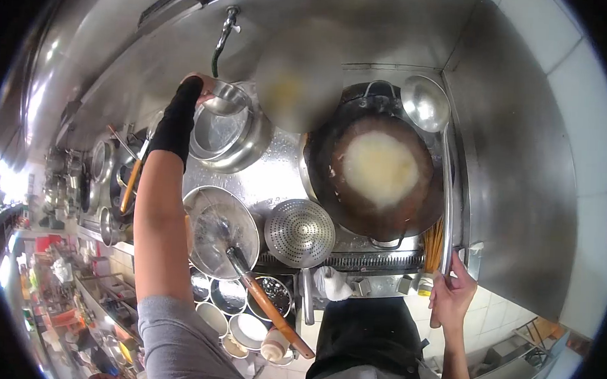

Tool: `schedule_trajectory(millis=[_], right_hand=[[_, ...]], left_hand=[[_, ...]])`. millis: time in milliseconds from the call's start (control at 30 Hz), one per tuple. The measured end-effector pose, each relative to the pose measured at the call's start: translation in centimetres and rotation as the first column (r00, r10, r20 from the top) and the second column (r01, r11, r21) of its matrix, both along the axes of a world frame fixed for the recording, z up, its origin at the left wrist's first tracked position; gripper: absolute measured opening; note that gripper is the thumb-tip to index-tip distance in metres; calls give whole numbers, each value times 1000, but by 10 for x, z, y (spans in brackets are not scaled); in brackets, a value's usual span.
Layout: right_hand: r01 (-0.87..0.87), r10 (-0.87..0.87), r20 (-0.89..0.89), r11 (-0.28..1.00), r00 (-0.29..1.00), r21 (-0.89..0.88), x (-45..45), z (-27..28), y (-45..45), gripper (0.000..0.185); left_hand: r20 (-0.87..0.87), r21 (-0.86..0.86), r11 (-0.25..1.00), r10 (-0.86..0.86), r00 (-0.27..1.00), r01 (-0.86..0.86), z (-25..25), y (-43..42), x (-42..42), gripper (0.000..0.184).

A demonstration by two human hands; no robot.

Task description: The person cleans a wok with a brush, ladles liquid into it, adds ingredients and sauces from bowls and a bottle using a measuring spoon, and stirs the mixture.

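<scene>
My left hand [202, 89], with a black sleeve on the wrist, is closed on the edge of a small steel bowl [227, 100]. That bowl is above a large steel pot [255, 141], below a wall tap [225, 31]. My right hand [453, 292] is closed around the long handle of a ladle [425, 103]; its round bowl is raised at the wok's far right edge. The dark wok [346, 212] sits on the stove with a pale, whitish liquid [380, 167] pooled in its middle. Part of the left hand's fingers is hidden behind the bowl.
A perforated skimmer [300, 231] lies left of the wok's front. Beside it a wide strainer [204, 215] carries a wooden-handled tool [271, 302]. Several seasoning containers [248, 331] stand near the front left. A bundle of thin sticks [433, 244] stands right of the wok.
</scene>
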State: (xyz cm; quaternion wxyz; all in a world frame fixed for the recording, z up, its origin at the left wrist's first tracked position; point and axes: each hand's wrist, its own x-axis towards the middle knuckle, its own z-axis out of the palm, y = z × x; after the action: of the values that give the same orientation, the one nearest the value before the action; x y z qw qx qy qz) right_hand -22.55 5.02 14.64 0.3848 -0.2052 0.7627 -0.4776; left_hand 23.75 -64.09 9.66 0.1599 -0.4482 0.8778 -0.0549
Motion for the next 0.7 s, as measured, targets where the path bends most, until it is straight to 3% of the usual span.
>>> schedule_trajectory(millis=[33, 100, 133, 200, 300, 400, 500, 600, 633, 700], right_hand=[[-7, 7, 15, 1000, 1000, -25, -3, -3, 3, 54], [-42, 41, -21, 998, 999, -37, -10, -15, 11, 56], [-61, 59, -42, 997, 997, -40, -13, -20, 13, 57], [-61, 60, -56, 998, 997, -27, -16, -26, 15, 58], [-75, 76, -86, 997, 993, 12, -17, -32, 13, 57], [-55, 64, -125, 996, 990, 73, -9, -32, 4, 57], [-56, 73, -149, 991, 986, 118, 0, -34, -5, 57], [-22, 49, -150, 984, 987, 174, 8, -42, -10, 58], [-7, 37, -161, 983, 986, 185, 11, -44, -13, 58], [4, 27, -180, 985, 983, 174, 17, -45, -18, 58]], left_hand=[[34, 68, 901, 426, 904, -427, 22, 17, -41, 20], [138, -124, 724, 690, 710, -679, 50, 67, -94, 25], [-101, -191, 725, 656, 748, -662, 32, 64, -80, 26], [-39, -410, 742, 567, 823, -531, 5, 63, -57, 30], [105, -377, 764, 597, 795, -524, -31, 52, -2, 27], [7, -507, 716, 560, 828, -480, -107, 27, 93, 25], [-329, -525, 578, 540, 775, -625, -114, 66, 89, 25], [-331, -435, 617, 568, 754, -656, -128, 77, 86, 28], [-325, -464, 594, 576, 750, -657, -172, 46, 120, 26], [-14, -479, 714, 576, 817, -511, -209, 24, 142, 25]])
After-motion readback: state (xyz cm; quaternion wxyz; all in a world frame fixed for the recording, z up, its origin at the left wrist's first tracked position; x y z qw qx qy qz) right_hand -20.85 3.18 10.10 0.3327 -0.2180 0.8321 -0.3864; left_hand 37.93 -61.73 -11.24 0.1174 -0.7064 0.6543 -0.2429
